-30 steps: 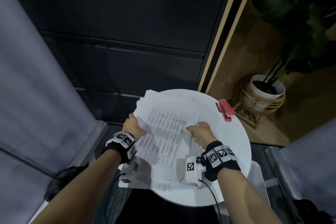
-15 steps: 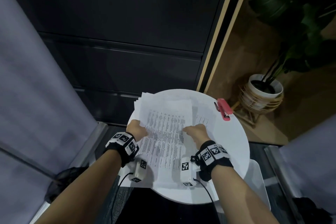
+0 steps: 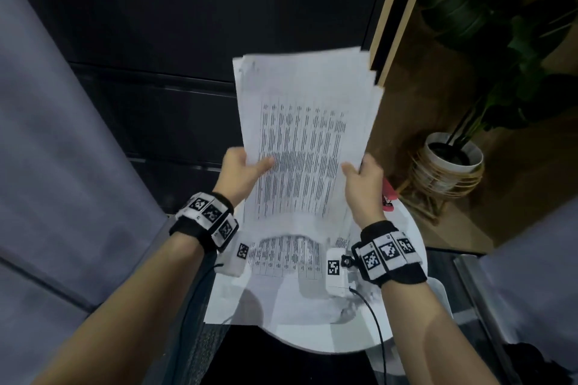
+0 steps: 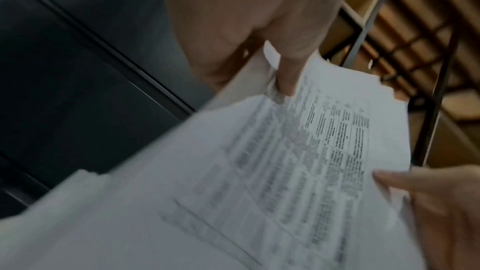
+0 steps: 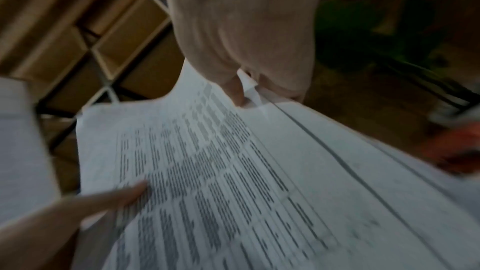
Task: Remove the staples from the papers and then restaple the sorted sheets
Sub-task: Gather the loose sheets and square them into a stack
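A stack of printed sheets [image 3: 301,140] is lifted upright above the round white table [image 3: 409,234]. My left hand [image 3: 242,170] grips its left edge with the thumb on the printed face. My right hand [image 3: 362,178] grips its right edge, thumb on the front. The left wrist view shows the sheets [image 4: 285,161] with my left thumb [image 4: 287,77] pressed on them; the right wrist view shows the stack [image 5: 233,171] pinched under my right thumb [image 5: 237,91]. More printed sheets [image 3: 281,255] still lie on the table. The red stapler [image 3: 389,195] lies behind my right hand, mostly hidden.
A potted plant in a white pot with a wicker stand [image 3: 450,165] sits on the floor to the right. Dark cabinet fronts [image 3: 187,40] rise behind the table. Grey upholstery [image 3: 62,165] flanks the left side, and more of it [image 3: 538,259] the right.
Both hands were flat on the papers on the table; now they have taken the stack by its side edges and raised it upright off the table.
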Demonstrator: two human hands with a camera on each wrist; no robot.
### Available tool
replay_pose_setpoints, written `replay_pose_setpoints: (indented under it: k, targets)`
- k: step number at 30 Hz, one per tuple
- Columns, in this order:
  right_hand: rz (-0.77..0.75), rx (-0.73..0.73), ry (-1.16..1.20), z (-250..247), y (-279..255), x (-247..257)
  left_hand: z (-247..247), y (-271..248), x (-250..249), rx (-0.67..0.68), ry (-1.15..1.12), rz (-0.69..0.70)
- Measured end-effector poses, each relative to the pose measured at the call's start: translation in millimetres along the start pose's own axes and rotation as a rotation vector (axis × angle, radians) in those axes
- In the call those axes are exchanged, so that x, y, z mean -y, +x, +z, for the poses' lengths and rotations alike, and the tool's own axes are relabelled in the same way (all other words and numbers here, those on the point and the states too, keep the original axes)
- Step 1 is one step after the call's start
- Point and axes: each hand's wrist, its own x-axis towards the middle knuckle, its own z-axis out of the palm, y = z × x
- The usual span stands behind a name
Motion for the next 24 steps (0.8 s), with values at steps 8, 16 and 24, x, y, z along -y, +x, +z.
replay_pose_setpoints:
  k: [8,16,24]
  targets:
    - [-0.111,-0.028,0.05,-5,-15,18,3,3,-28,-0.1,-0.298,0.084]
    - [-0.025,-0.031,-0.004,-8,-20,14,10,1,-20,-0.066,-0.208,-0.073]
    - [0.023,0.092,-0.063,-8,-18,10,10,10,-26,0.015,-0.17,-0.027]
